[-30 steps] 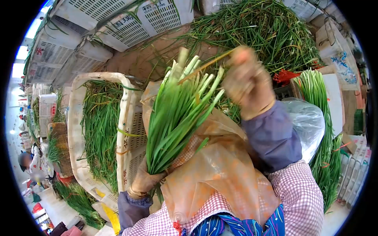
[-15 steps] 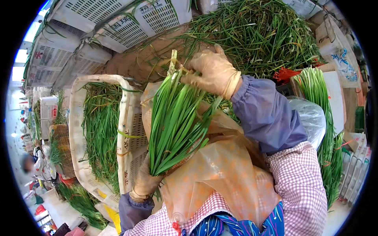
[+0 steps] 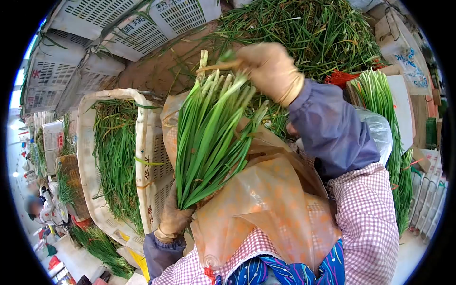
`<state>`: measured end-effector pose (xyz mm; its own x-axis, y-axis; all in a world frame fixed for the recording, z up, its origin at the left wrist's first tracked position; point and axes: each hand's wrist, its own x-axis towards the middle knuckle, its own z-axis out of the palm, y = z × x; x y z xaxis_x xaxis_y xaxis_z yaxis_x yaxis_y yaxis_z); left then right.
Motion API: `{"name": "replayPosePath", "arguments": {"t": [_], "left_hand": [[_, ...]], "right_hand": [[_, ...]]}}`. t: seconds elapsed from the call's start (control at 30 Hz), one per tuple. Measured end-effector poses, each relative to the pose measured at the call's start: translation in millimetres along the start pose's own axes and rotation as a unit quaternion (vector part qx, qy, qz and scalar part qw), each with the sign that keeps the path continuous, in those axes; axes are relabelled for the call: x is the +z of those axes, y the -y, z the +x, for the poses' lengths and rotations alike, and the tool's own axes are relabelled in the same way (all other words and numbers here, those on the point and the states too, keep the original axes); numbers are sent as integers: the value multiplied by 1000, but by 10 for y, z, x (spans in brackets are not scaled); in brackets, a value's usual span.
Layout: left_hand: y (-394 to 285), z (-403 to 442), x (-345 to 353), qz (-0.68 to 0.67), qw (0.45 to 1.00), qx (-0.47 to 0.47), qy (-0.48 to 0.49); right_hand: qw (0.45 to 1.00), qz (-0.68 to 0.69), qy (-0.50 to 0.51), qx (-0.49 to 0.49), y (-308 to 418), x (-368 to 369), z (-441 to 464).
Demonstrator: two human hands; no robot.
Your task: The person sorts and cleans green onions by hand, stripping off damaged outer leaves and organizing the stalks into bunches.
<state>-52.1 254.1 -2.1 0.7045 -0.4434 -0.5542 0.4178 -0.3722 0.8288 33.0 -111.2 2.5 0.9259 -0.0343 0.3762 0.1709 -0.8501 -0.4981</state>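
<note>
A bunch of garlic chives [image 3: 209, 142] lies slantwise over my lap, pale stem ends up and leaf tips toward me. My left hand [image 3: 175, 216], in a tan glove, is closed around its lower left side; the leaves cover most of its fingers. Just above the stem ends is my right hand [image 3: 273, 69], gloved too and blurred by motion. Its fingers are closed on a thin brownish-yellow strip, seemingly a withered leaf [image 3: 219, 66], which stretches left across the stem tops. Beneath the bunch spreads a translucent orange-patterned plastic apron [image 3: 266, 199].
To the left stands a white plastic crate [image 3: 142, 166] of loose green leaves. A large heap of leaf trimmings [image 3: 304, 38] lies ahead. Neat chives [image 3: 380, 95] and red ties [image 3: 339, 78] are at right. Stacked white crates [image 3: 137, 33] line the back left.
My right hand has moved slightly right and up from the stems, drawing the brownish strip across them. The stem ends are more exposed. My left hand keeps its grip; the view has shifted slightly.
</note>
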Motion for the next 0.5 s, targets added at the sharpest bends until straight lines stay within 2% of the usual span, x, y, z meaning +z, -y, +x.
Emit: {"name": "replayPosePath", "arguments": {"t": [0.07,0.13,0.2,0.27,0.3,0.33,0.37,0.4,0.43,0.47,0.5], "left_hand": [[37,6,-39,41,999,12,12],[77,8,-61,8,1000,11,20],[105,3,-64,-27,999,10,26],[114,20,-60,-18,999,15,28],[121,32,-68,-18,999,14,28],[128,51,-85,-17,999,7,40],[124,56,-94,-14,998,-2,54],[109,54,-89,-11,998,-3,55],[84,47,-79,-36,998,-20,49],[61,40,-76,-60,997,-35,43],[44,31,-84,-56,997,-35,44]], "right_hand": [[988,41,-144,46,-400,-82,-4],[948,82,-250,177,-999,-308,-20],[920,-84,-179,339,-1395,-673,-108],[943,-173,-131,253,-1294,-561,-289],[975,-119,-153,108,-1215,-403,-356],[988,43,-127,80,-818,-304,-351],[978,177,-70,88,-429,-251,-344],[969,240,-1,54,-198,-187,-343],[988,147,54,-5,-81,-100,-323],[990,49,120,54,92,-15,-302],[981,49,177,68,70,127,-246]]}}
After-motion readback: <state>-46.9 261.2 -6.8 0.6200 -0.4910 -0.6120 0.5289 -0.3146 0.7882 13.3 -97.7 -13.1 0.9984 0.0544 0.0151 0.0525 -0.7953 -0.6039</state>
